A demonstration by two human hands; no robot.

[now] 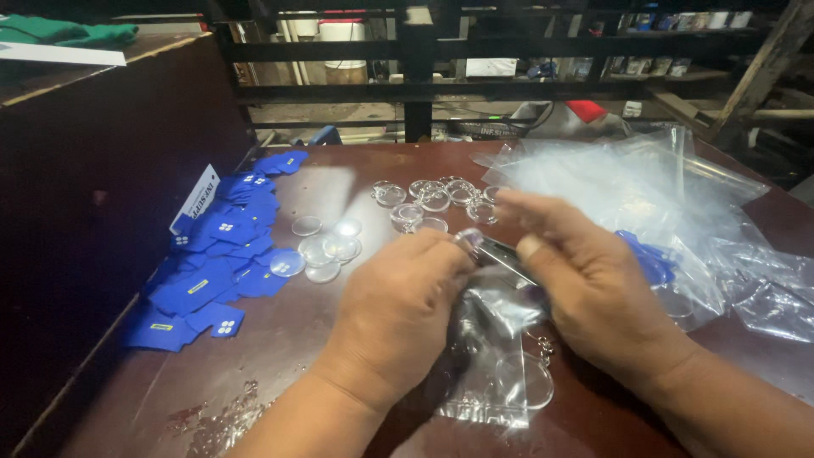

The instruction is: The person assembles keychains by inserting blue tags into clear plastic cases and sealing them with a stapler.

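Your left hand [398, 309] and right hand [593, 297] pinch 1 soft, crinkly clear bag [492, 356] with closed fingers; round clear discs [326, 250] lie on the brown surface [280, 356].

Probably a workshop: cluttered worktable [356, 170], metal racks [415, 76].

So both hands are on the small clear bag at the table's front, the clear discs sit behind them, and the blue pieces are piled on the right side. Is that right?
Not quite. The head view shows the blue pieces piled on the left side of the table, not the right. The rest holds: left hand and right hand on the small clear bag, clear discs behind them.
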